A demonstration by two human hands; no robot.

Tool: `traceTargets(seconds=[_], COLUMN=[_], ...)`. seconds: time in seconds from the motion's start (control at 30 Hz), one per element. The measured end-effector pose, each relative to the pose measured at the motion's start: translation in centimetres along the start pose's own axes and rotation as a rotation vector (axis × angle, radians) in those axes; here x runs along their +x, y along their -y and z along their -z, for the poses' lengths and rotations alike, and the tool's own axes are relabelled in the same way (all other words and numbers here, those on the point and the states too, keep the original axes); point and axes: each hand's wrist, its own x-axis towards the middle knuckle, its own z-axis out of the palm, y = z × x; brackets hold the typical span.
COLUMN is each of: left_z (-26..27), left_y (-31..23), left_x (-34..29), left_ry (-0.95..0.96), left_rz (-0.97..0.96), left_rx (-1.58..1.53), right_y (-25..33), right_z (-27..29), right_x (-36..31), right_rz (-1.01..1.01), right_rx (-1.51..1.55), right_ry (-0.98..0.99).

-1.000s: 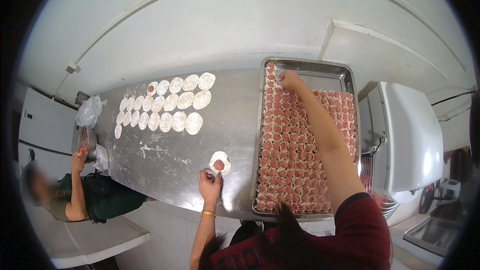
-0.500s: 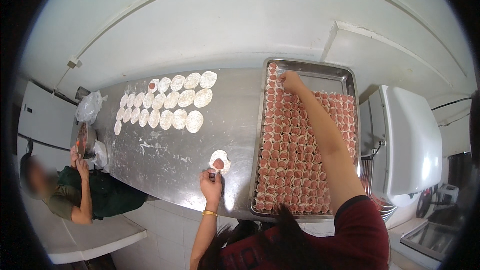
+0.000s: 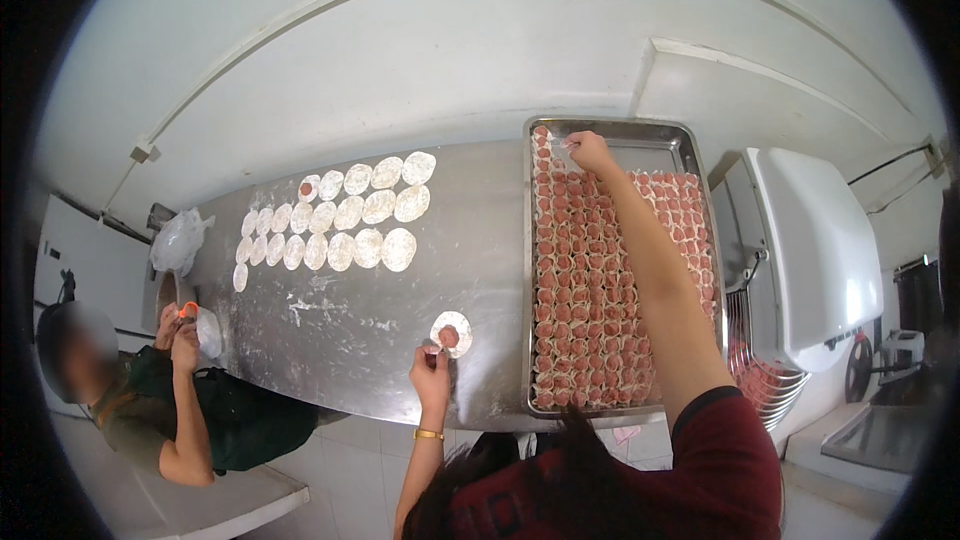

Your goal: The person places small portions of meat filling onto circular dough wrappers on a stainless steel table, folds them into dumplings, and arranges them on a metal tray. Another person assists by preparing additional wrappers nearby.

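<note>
My left hand (image 3: pixel 430 370) is at the near edge of a round dough wrapper (image 3: pixel 438 325), with thumb and fingers pinched on its rim. A lump of pinkish meat filling (image 3: pixel 449 337) sits on that wrapper. Stretched out over the far part of the metal tray (image 3: pixel 528 270), my right hand (image 3: pixel 592 152) has its fingers pinched together beside the left column of dumplings. Whether something small is between those fingertips is too blurred to tell. Open-topped meat dumplings (image 3: pixel 600 280) fill much of the tray in tight rows.
Rows of floured wrappers (image 3: pixel 340 251) lie at the table's far left, one with meat (image 3: pixel 307 188). At the left, a co-worker (image 3: pixel 165 420) holds an orange-handled tool (image 3: pixel 187 310) by a plastic bag (image 3: pixel 180 243). A white machine (image 3: pixel 815 270) stands right of the tray.
My right hand has shifted slightly away from the left dumpling column. My left hand stays at the wrapper's edge. The co-worker's hands have moved; the whole view has shifted slightly.
</note>
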Motion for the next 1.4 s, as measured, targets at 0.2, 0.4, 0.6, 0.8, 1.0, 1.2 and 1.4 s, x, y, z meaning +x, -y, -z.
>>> traceTargets(seconds=[0.2,0.4,0.6,0.8,1.0,1.2,1.4], left_z=[2.5,4.5,5.9,6.0,5.5,5.1,5.6], left_y=[2.7,3.9,3.9,4.3,5.1,4.4,3.2], left_x=[0.5,1.4,2.1,2.4,2.3,2.1,1.8], left_ry=[0.096,0.08,0.199,0.251,0.379,0.392,0.341], left_rz=[0.073,-0.082,-0.065,-0.104,-0.015,-0.048,-0.057], left_rx=[-0.272,-0.254,-0.281,-0.302,-0.394,-0.252,-0.163], right_y=[8.0,17.1,22.2,22.8,21.7,20.7,21.6], right_z=[2.2,-7.0,-15.1,-18.3,-18.1,-19.1,-16.9], right_x=[-9.5,-24.4,-32.5,-33.7,-34.5,-35.5,-34.8], right_rz=[-0.188,-0.074,0.008,-0.164,-0.587,-0.393,-0.523], right_rx=[0.182,0.258,0.009,0.256,1.015,0.698,0.774], right_ry=[0.038,0.362,0.212,0.203,0.077,0.16,0.249])
